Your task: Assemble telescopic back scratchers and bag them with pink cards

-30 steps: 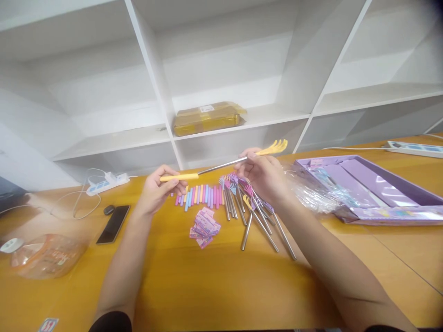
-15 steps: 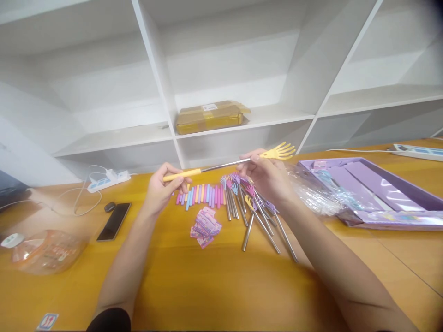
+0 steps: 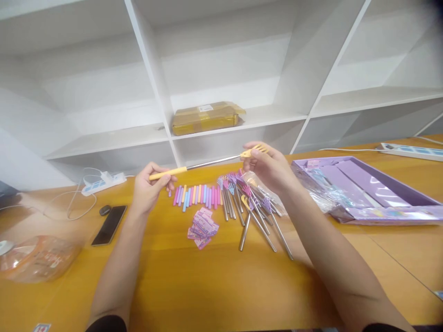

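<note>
A back scratcher (image 3: 213, 162) with a yellow handle, a metal rod and a yellow hand-shaped head is held up above the table. My left hand (image 3: 151, 183) is closed round its yellow handle. Fingers of my right hand (image 3: 270, 167) pinch the yellow head at the other end. Below lies a row of colored sticks (image 3: 200, 195), pink, purple, blue and yellow. Beside it, metal rods with colored hand-shaped heads (image 3: 256, 216) lie in a loose pile. Small pink printed cards (image 3: 203, 227) are heaped in front of the sticks.
A purple box (image 3: 374, 184) and clear plastic wrap (image 3: 316, 186) are at the right. A phone (image 3: 110, 225), power strip (image 3: 104, 183) and orange-tinted plastic jug (image 3: 44, 258) are at the left. A taped parcel (image 3: 207, 118) sits on the white shelf behind.
My right hand has moved from the rod onto the yellow head, its fingers now covering part of it. The scratcher sits a little further left in view, and the camera view has shifted slightly.
</note>
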The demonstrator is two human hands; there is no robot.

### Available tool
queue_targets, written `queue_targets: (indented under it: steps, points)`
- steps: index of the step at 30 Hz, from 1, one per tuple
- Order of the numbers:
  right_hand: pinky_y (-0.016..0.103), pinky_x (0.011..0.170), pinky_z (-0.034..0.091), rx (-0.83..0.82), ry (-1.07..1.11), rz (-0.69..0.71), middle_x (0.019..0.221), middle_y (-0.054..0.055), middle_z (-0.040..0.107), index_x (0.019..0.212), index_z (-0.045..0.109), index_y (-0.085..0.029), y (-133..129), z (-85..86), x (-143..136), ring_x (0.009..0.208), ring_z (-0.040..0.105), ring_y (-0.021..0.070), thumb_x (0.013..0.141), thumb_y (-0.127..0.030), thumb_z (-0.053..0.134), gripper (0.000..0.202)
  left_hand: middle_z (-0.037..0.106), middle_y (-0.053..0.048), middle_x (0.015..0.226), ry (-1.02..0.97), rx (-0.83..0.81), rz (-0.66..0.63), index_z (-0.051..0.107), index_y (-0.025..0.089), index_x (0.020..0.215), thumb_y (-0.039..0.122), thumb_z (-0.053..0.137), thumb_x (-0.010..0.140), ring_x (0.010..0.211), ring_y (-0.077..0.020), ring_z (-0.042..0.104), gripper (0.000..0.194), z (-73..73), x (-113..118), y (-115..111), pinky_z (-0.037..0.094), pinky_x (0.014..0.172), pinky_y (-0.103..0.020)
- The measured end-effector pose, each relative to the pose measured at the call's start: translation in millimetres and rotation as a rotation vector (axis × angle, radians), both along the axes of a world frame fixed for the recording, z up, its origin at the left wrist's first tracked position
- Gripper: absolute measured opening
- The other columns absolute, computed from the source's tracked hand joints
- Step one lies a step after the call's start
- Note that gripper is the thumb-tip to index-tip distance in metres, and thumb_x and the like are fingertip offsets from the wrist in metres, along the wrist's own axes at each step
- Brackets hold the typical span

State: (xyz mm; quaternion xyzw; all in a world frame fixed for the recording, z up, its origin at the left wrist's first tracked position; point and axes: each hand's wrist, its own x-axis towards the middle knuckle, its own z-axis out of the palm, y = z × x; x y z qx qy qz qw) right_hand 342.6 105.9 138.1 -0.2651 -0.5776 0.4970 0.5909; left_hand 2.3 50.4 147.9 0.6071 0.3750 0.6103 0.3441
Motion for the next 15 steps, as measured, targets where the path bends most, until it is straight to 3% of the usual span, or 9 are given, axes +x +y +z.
queue_targets:
  steps: [3,6,11,15]
  points:
    - [0.033,0.074,0.053,0.125,-0.217,-0.052,0.078,-0.002,0.065,0.121,0.065,-0.027,-1,0.8,13,0.071,0.062,0.0156,0.094,-0.058,0.076,0.043,0.081,-0.007,0.081,0.023,0.000,0.013,0.062,0.018,0.091,0.041,0.093,0.080,0.057,-0.0140,0.070,0.040,-1.1,-4,3,0.054,0.051,-0.023]
    - [0.030,0.067,0.045,0.206,-0.416,-0.055,0.070,-0.005,0.052,0.126,0.062,-0.027,-5,-1.0,21,0.065,0.051,0.0143,0.104,-0.061,0.063,0.040,0.081,-0.007,0.083,0.063,0.016,0.021,0.063,0.018,0.094,0.040,0.091,0.084,0.059,-0.0146,0.071,0.037,-4.1,-6,3,0.056,0.053,-0.024]
    - [0.028,0.055,0.028,0.160,-0.403,-0.038,0.066,-0.008,0.032,0.124,0.060,-0.029,-3,-7.6,21,0.056,0.032,0.0126,0.103,-0.067,0.060,0.044,0.079,-0.006,0.080,0.136,0.040,0.022,0.064,0.018,0.096,0.040,0.087,0.088,0.060,-0.0148,0.072,0.033,-3.5,-4,-1,0.057,0.056,-0.025]
    - [0.028,0.053,0.025,0.147,-0.384,-0.061,0.066,-0.008,0.032,0.121,0.060,-0.028,1,-13.0,16,0.056,0.031,0.0122,0.103,-0.069,0.060,0.046,0.077,-0.003,0.077,0.192,0.057,0.029,0.065,0.018,0.097,0.038,0.084,0.090,0.060,-0.0143,0.071,0.029,-1.3,-3,-4,0.057,0.056,-0.023]
